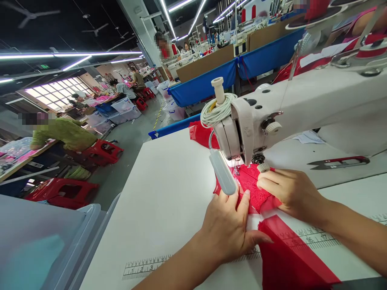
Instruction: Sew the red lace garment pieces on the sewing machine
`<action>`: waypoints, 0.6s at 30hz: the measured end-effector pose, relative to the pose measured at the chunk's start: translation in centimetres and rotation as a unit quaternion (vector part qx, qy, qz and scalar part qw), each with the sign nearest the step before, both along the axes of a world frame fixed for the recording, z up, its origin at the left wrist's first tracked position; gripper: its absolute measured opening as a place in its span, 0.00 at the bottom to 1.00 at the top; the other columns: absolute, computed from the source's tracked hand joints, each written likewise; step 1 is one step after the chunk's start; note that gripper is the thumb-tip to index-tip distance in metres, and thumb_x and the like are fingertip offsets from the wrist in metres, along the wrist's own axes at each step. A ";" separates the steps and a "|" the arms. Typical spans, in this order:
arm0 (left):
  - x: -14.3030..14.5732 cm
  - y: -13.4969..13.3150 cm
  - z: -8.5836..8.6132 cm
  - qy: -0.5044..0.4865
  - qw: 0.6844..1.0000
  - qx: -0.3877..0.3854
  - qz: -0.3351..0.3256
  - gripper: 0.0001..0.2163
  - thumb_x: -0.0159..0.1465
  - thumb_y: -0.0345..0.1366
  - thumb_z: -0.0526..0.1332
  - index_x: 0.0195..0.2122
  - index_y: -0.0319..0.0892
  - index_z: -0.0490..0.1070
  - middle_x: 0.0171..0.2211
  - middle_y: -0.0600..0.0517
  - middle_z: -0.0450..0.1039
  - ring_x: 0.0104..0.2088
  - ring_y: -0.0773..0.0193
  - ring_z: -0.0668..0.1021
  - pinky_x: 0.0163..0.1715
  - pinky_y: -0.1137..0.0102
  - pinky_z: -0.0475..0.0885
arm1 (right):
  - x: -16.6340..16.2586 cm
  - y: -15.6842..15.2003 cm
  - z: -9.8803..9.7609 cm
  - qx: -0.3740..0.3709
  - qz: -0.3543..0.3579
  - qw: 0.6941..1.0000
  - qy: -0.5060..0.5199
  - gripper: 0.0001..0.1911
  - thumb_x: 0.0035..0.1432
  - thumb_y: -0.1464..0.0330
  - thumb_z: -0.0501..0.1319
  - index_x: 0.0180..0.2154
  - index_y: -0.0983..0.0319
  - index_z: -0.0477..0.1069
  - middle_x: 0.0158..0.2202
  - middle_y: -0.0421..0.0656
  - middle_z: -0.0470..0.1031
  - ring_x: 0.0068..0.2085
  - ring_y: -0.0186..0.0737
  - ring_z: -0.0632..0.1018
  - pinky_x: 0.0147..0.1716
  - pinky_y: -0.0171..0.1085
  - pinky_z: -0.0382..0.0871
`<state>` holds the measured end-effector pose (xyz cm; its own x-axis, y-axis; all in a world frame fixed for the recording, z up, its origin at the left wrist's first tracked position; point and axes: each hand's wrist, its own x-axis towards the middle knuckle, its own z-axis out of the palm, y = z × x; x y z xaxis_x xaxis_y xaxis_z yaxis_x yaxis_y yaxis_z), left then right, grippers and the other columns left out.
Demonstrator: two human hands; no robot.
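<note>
A red lace fabric piece (252, 187) lies under the needle area of a white sewing machine (302, 104). My left hand (228, 225) rests flat on the fabric's near left side, fingers stretched toward the needle. My right hand (290, 191) presses the fabric from the right, fingers curled down on it just in front of the presser foot. More red cloth (290, 257) trails toward me over the table's printed ruler (151, 266). A grey lamp head (223, 171) hangs just above my left fingers.
The white table (169, 189) stretches left. Thread snips (338, 162) lie at the right behind my right hand. A clear plastic bin (45, 241) stands at the lower left. Other people sit at benches with red stools (99, 151) across the aisle.
</note>
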<state>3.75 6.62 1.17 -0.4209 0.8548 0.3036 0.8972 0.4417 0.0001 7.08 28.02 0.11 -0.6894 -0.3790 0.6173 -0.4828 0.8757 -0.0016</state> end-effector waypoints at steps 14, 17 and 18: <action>-0.4 0.3 -0.3 0.032 0.999 -0.016 0.014 0.45 0.65 0.62 0.27 0.56 0.33 0.70 0.44 0.35 0.74 0.37 0.50 0.75 0.26 0.62 0.71 | -0.4 -0.1 0.2 -0.003 -0.026 1.000 0.006 0.10 0.45 0.80 0.52 0.22 0.59 0.58 0.21 0.37 0.61 0.23 0.35 0.59 0.22 0.36 0.47; -0.6 0.4 -0.4 0.040 0.999 -0.014 0.016 0.44 0.66 0.60 0.26 0.56 0.33 0.70 0.43 0.35 0.74 0.36 0.51 0.75 0.25 0.63 0.70 | -0.6 -0.1 0.0 -0.005 -0.031 1.000 0.004 0.09 0.46 0.79 0.53 0.23 0.60 0.59 0.21 0.37 0.61 0.23 0.36 0.60 0.22 0.35 0.47; -0.7 0.4 -0.4 0.041 0.999 -0.012 0.017 0.44 0.66 0.59 0.26 0.56 0.33 0.70 0.42 0.35 0.74 0.36 0.51 0.75 0.25 0.63 0.70 | -0.6 0.0 -0.1 -0.007 -0.033 0.999 0.002 0.09 0.46 0.79 0.53 0.23 0.60 0.60 0.21 0.37 0.62 0.23 0.36 0.60 0.22 0.35 0.47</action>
